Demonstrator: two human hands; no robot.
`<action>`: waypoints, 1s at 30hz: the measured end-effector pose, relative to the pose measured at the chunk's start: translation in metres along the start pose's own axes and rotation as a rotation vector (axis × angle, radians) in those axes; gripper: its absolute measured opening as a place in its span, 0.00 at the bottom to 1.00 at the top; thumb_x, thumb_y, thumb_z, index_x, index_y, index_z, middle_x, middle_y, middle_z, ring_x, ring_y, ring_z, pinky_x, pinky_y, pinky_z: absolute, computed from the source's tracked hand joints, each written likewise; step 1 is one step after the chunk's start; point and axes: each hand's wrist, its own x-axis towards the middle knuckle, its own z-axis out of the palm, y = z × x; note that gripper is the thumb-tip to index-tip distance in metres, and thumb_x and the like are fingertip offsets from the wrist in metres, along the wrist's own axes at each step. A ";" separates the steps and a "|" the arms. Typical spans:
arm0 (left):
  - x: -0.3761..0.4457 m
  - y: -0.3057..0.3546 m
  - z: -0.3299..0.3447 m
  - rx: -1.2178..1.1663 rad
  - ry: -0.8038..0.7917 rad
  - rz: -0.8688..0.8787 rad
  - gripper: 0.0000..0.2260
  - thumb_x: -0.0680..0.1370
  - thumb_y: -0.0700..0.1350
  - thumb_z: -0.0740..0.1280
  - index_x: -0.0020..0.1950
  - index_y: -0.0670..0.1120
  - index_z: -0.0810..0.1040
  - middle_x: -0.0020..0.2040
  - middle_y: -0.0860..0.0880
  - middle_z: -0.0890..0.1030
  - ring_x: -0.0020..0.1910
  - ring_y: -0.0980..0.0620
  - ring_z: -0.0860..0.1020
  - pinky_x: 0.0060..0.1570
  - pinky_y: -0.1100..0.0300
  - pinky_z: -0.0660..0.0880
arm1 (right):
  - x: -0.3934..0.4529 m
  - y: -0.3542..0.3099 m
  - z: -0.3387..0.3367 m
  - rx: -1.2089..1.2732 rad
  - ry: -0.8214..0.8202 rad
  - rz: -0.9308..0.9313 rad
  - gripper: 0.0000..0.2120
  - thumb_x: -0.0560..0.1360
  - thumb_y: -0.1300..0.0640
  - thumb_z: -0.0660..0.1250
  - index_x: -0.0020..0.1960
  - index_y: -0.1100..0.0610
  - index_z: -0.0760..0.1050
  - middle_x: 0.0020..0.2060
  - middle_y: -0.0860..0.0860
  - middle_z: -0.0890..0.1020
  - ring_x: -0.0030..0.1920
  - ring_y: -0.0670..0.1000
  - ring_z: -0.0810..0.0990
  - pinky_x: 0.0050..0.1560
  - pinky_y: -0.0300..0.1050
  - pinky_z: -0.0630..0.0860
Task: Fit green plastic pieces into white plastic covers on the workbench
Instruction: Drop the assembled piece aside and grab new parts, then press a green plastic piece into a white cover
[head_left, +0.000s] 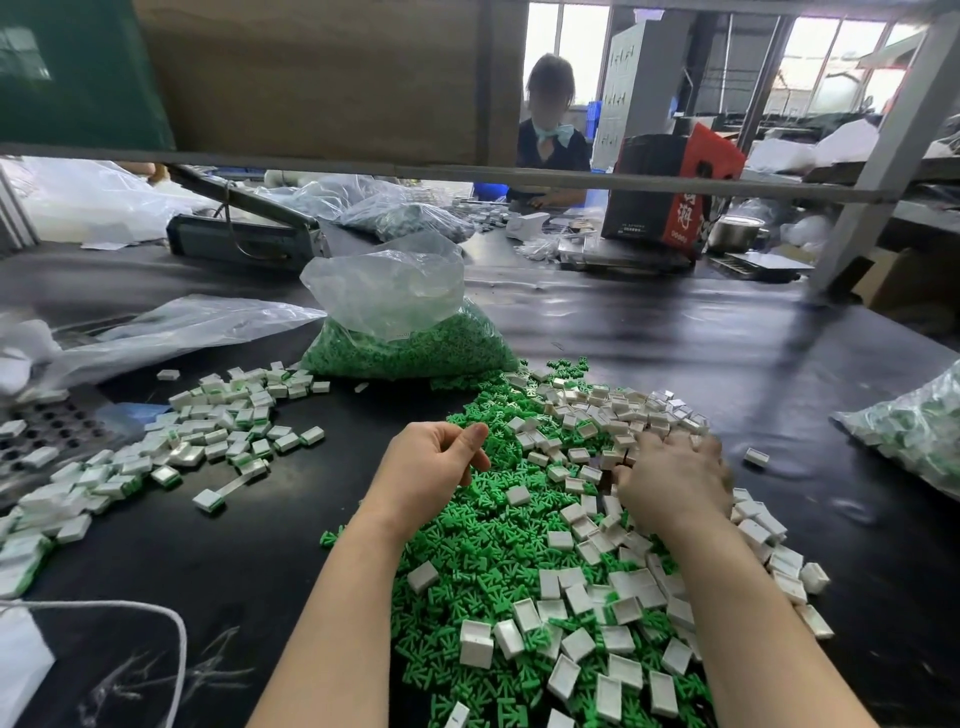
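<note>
Green pieces (467, 561), white covers (582, 525), black workbench (675, 332).

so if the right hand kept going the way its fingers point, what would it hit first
Probably the white covers heaped just beyond the right hand; its fingers point up and left in the frame, already among them. Depth is hard to judge, and motion blur hides the fingertips.

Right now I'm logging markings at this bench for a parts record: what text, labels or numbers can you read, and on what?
Red and black carton: large white characters on its red side, blurred, not readable.
The carton's black face: a small white line of print, too small to read.
White cabinet behind: rows of dark marks, too small to read.
Green pieces, white covers, bags: no text visible.
</note>
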 end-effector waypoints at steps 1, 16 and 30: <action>0.000 0.000 0.001 0.005 -0.005 -0.002 0.20 0.79 0.58 0.64 0.34 0.48 0.83 0.27 0.52 0.78 0.24 0.59 0.70 0.33 0.61 0.69 | 0.001 0.000 0.002 -0.033 -0.004 0.003 0.19 0.79 0.51 0.59 0.69 0.52 0.68 0.68 0.56 0.72 0.68 0.60 0.63 0.66 0.57 0.61; 0.001 0.004 0.010 0.005 -0.063 0.026 0.02 0.77 0.48 0.70 0.45 0.53 0.82 0.36 0.54 0.79 0.33 0.56 0.76 0.38 0.55 0.76 | -0.008 -0.021 -0.013 0.855 0.150 -0.191 0.04 0.74 0.56 0.72 0.48 0.55 0.79 0.41 0.48 0.83 0.43 0.50 0.81 0.38 0.33 0.71; -0.003 0.009 0.016 -0.251 0.010 -0.002 0.04 0.72 0.40 0.75 0.46 0.47 0.84 0.38 0.47 0.84 0.36 0.56 0.82 0.38 0.60 0.78 | -0.022 -0.052 -0.002 0.196 -0.099 -0.492 0.14 0.78 0.51 0.67 0.62 0.42 0.77 0.62 0.44 0.77 0.63 0.51 0.71 0.64 0.49 0.71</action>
